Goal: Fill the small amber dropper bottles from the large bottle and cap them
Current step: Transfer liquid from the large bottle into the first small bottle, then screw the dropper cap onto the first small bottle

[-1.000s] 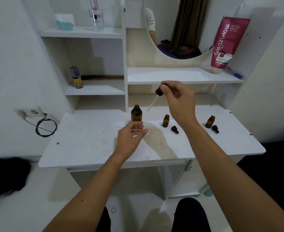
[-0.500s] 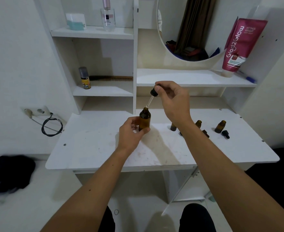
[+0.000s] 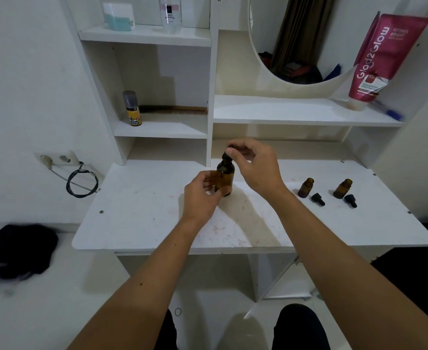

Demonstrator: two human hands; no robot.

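The large amber bottle point(image 3: 225, 175) stands upright on the white desk point(image 3: 142, 210). My left hand point(image 3: 202, 195) grips its body from the front left. My right hand point(image 3: 255, 168) pinches the black dropper cap point(image 3: 227, 155) that sits on the bottle's neck; the glass tube is down inside and hidden. To the right stand two small amber bottles, one point(image 3: 305, 187) nearer the middle and one point(image 3: 342, 188) further right, both uncapped. A loose black dropper cap point(image 3: 318, 199) lies by the first, another point(image 3: 350, 200) by the second.
Shelves rise behind the desk, with a yellow spray can point(image 3: 132, 108), a comb point(image 3: 175, 109) and a pink tube point(image 3: 382, 59). A round mirror point(image 3: 296, 39) hangs above. A wall socket with a coiled cable point(image 3: 81, 183) is at the left, a dark cloth point(image 3: 18, 248) below it.
My left hand took hold of the large bottle. My right hand lowered the dropper from above the desk into the bottle's neck until the cap met the top.
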